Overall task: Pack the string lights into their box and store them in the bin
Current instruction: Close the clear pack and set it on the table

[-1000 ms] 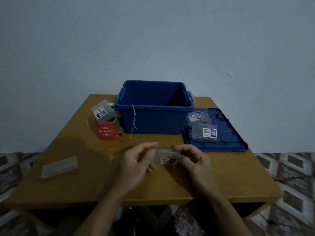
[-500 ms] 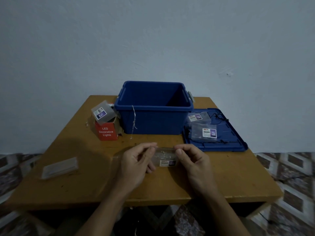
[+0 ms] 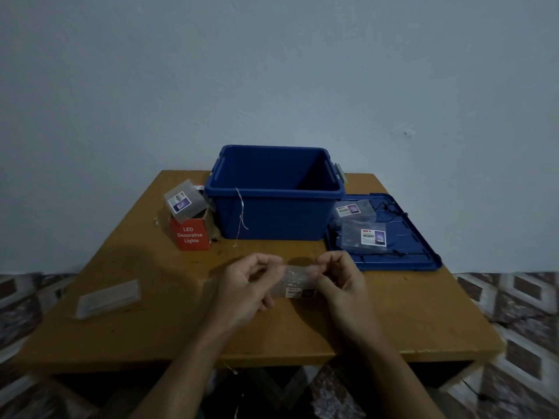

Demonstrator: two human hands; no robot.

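Two hands hold a small clear box (image 3: pixel 298 281) between them, over the table (image 3: pixel 408 313) and in front of the blue bin (image 3: pixel 272 216). The left hand (image 3: pixel 242 285) pinches its left end with curled fingers. The right hand (image 3: pixel 338 282) pinches its right end. A thin light string (image 3: pixel 241 216) hangs down the bin's front wall. The blue lid (image 3: pixel 417 246) lies beside the bin.

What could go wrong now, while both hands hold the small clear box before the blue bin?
A thin wire hangs over the front rim of the blue bin; putting the clear box in may snag it.
The left hand and right hand pinch the clear box at its ends, so it might slip.
The clear pack sits tilted on the red box and could slide off.
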